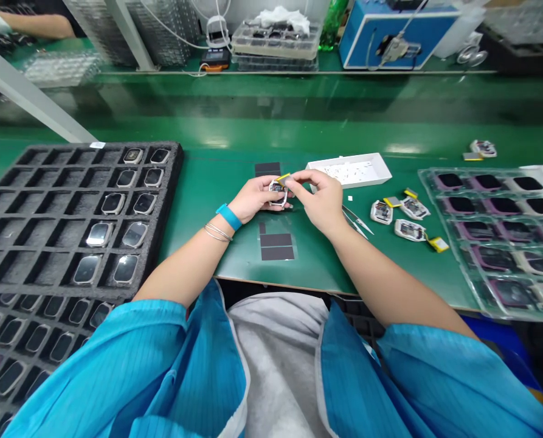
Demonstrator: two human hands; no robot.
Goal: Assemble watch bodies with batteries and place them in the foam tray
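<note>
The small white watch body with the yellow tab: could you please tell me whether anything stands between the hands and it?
Nothing visible does: the left hand holds the small white watch body, and the right hand pinches its yellow tab directly.

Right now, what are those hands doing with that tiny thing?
A person in blue sleeves holds a watch case in the left hand, while the right hand pinches a yellow piece at its top. Tweezers lie beside the right wrist, more open cases sit further right on the green table, and a black foam tray of watches stands to the left.
</note>
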